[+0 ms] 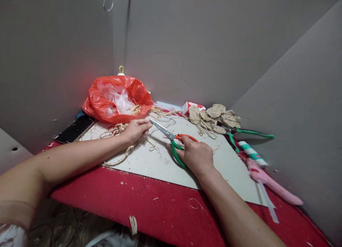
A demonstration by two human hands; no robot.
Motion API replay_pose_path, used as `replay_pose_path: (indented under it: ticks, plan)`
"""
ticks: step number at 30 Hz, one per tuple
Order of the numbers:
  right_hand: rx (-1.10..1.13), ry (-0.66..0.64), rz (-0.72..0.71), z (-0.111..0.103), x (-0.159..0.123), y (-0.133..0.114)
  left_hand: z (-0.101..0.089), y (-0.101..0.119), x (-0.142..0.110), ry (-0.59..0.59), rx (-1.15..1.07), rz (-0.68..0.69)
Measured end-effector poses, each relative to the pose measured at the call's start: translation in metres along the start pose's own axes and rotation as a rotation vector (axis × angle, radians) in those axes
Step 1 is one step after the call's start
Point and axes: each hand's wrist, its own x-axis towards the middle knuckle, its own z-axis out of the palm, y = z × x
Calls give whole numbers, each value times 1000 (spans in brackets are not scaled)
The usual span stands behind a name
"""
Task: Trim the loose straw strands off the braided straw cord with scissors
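Observation:
My right hand (199,154) is wrapped round the handles of a pair of scissors (162,129), one loop orange and the other green. Its blades look nearly closed and point left, with the tips right beside the fingers of my left hand (136,130). Those left fingers are pinched together above the white board, on a braided straw cord (128,153) that curves down from beneath the hand. The exact bit between the fingertips is too small to make out. Loose straw fibres (153,145) lie under the blades.
A red plastic bag (96,101) holding clear plastic and straw stands behind my left hand. Coiled woven straw pieces (216,111), green-handled pliers (256,132), a green-and-white roll (252,153) and a pink glue gun (278,188) line the right. Under the white board (224,175) lies red cloth (120,193).

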Motion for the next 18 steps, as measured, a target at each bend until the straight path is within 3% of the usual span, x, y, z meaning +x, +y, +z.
replay_pose_path:
  ticks: [5,8,11,13,18]
  plan:
    - [331,-37,223,0,3,2,2,3,-1,-95,-74,-62]
    - [762,-44,332,-3,5,1,6,6,-6,-216,-117,-179]
    - [1289,-136,407,-6,6,-8,9,8,-11,-329,-152,-314]
    - [1522,-195,440,-7,5,-16,11,6,-14,-410,-154,-364]
    - [1734,-157,469,-10,3,-29,13,2,-17,-596,-85,-425]
